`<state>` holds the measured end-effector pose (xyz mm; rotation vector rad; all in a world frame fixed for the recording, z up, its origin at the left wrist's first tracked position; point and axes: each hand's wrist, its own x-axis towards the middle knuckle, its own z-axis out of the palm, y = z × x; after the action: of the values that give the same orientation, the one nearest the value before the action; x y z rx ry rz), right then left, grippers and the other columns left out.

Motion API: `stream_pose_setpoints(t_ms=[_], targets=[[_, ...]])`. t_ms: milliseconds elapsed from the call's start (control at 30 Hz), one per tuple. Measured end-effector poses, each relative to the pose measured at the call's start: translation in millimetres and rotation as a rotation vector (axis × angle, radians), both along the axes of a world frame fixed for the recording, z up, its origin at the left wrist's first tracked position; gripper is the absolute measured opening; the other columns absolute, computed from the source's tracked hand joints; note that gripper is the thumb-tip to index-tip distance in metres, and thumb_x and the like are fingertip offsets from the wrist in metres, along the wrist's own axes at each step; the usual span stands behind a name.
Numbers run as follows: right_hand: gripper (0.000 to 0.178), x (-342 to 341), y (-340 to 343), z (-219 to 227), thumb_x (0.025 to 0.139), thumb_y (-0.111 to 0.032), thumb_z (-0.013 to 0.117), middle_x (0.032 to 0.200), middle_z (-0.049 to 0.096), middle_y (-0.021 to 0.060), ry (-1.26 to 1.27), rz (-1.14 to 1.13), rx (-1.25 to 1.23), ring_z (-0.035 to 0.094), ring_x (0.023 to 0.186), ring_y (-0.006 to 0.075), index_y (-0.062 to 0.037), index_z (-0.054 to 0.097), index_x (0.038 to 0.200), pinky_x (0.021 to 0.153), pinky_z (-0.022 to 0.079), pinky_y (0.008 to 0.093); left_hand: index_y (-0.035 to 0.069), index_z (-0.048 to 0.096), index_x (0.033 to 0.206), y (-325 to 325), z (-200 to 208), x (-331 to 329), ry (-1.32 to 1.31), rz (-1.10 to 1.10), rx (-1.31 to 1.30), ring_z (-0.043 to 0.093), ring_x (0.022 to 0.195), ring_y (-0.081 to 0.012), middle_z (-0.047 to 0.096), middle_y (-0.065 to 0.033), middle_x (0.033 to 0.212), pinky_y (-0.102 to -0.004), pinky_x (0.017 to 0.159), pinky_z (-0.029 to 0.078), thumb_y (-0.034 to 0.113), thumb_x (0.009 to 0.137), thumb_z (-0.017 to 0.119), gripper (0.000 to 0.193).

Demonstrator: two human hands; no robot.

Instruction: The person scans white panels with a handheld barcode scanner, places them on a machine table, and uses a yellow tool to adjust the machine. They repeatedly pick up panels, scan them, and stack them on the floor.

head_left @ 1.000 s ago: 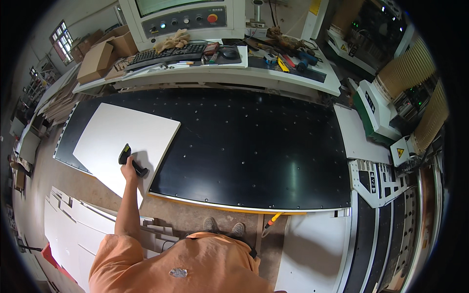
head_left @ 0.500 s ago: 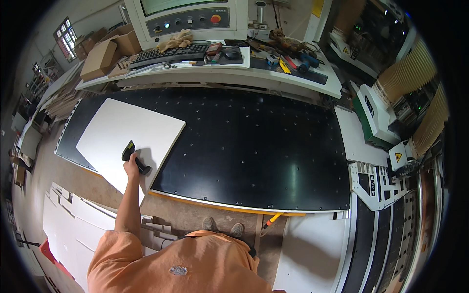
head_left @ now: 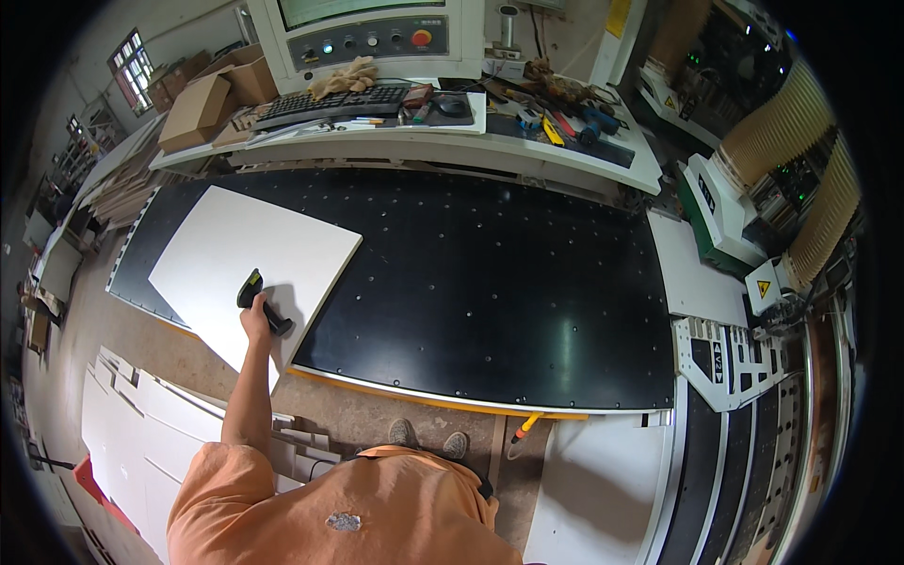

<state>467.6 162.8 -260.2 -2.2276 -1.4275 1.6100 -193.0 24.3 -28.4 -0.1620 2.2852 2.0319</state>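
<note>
Closed around a black handheld barcode scanner [head_left: 250,285] is my left hand [head_left: 255,319], my arm stretched forward from the lower left. The scanner is over a white rectangular panel [head_left: 209,240], which casts back its dark shadow to the right of the tool. I cannot tell whether scanner and panel touch. Set at an angle, the panel lies on the left part of a black table [head_left: 452,273] dotted with small round studs, and one corner juts past the table's near edge. My right hand is out of view.
Beyond the table, a shelf holds a keyboard [head_left: 330,105], gloves [head_left: 347,77], a mouse and loose tools, under a control panel [head_left: 367,40]. Cut white boards [head_left: 141,424] are stacked at the near left. Machinery with ribbed hoses [head_left: 777,127] stands on the right.
The whole view has shifted very slightly. My left hand keeps its grip on the barcode scanner over the white panel, with almost no movement.
</note>
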Motion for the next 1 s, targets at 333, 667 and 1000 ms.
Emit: stream_pose_setpoints(t_ms=[333,667,1000], targets=[[0.054,-19.6,32.1,13.8,0.091,-0.042,0.065,0.129,0.062,0.0240,0.071,-0.025,0.156,0.063,0.109,0.0424,0.0009,0.062,0.124,0.094,0.050,0.0487,-0.003,0.068,0.078,2.6,1.7,10.8,0.004,-0.035,0.138,0.059,0.060,-0.0155,0.062,-0.0039,0.069,-0.0331,0.056,0.047,0.034,0.081,0.072,0.037],[0.055,-35.1,60.4,40.7,0.090,-0.043,0.065,0.129,0.062,0.0239,0.029,0.040,0.225,0.063,0.110,0.0426,0.0006,0.062,0.125,0.095,0.049,0.0492,-0.005,0.067,0.074,5.0,0.8,10.2,0.064,0.026,-0.025,0.062,0.059,-0.0166,0.064,-0.0070,0.066,-0.0350,0.055,0.048,0.032,0.081,0.073,0.038],[0.057,-42.3,73.7,46.3,0.089,-0.043,0.066,0.130,0.062,0.0238,0.007,0.087,0.224,0.062,0.111,0.0429,0.0002,0.062,0.125,0.095,0.049,0.0497,-0.005,0.066,0.070,5.3,13.4,20.4,0.088,0.040,-0.140,0.055,0.056,-0.0147,0.059,-0.0038,0.062,-0.0353,0.053,0.044,0.035,0.078,0.074,0.041]])
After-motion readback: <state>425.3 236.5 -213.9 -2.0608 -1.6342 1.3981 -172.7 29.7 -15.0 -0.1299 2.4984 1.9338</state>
